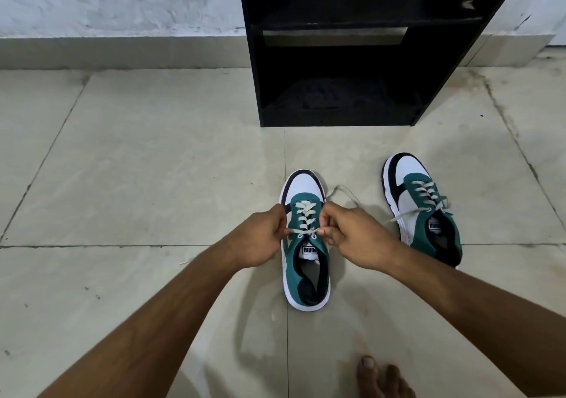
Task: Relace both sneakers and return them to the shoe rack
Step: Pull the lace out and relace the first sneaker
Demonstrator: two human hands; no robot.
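I have the near sneaker [306, 244] at centre on the floor [137, 168], with my left hand [260, 238] and right hand [352, 238] each pinched on a lace [303, 231] end across its top eyelets. I judge lacing nearly finished; next comes tying. The second sneaker [422, 208] waits at 2 o'clock, the shoe rack [337, 61] at 12.

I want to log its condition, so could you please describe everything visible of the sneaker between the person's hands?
The sneaker stands upright on the tiled floor, toe toward the black shoe rack. It has a white toe, dark toe edging, teal cloth-like upper, white sole and a labelled tongue. Pale laces cross up to the top eyelets. The left hand and right hand each pinch a lace end.
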